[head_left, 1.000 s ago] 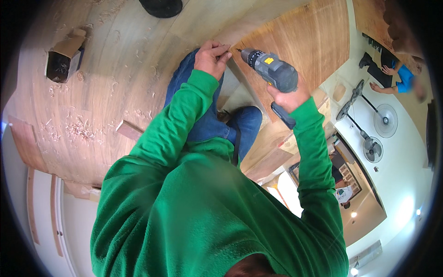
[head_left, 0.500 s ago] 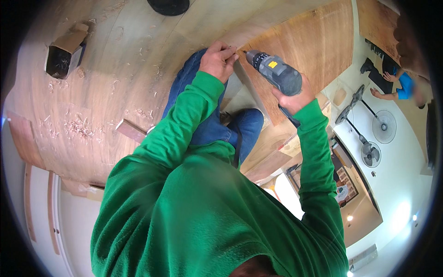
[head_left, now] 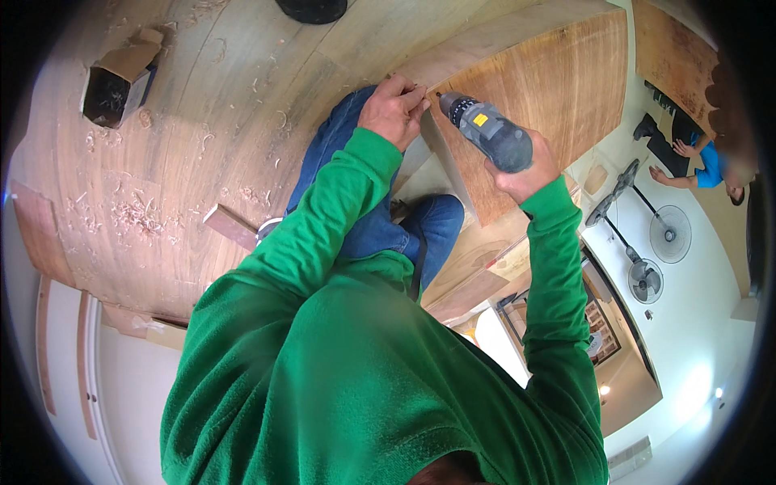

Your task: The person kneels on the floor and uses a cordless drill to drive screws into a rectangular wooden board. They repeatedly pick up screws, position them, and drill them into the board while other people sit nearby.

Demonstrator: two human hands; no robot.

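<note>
My right hand (head_left: pixel 529 168) is wrapped round the grip of a grey and black cordless drill (head_left: pixel 495 139) with a yellow sticker. Its chuck points up and left at the near-left corner of a reddish-brown wooden panel (head_left: pixel 541 97). The bit's tip is too small to tell whether it touches the wood. Just left of that corner is my left hand (head_left: pixel 394 111), thumb and fingers pinched together beside the panel's edge. What they hold, if anything, I cannot make out. The panel forms the face of a box-like wooden piece beside my jeans-clad legs.
Wood shavings (head_left: pixel 137 218) litter the plank floor on the left. An opened cardboard box (head_left: pixel 121 81) lies there, and a short wood offcut (head_left: pixel 230 228) sits by my foot. Standing fans (head_left: pixel 669 233) and a person in a blue shirt (head_left: pixel 710 158) are at the right.
The view has shifted slightly, and hands, drill and panel appear a little further right. The drill still points at the panel's corner, with my left hand still beside it.
</note>
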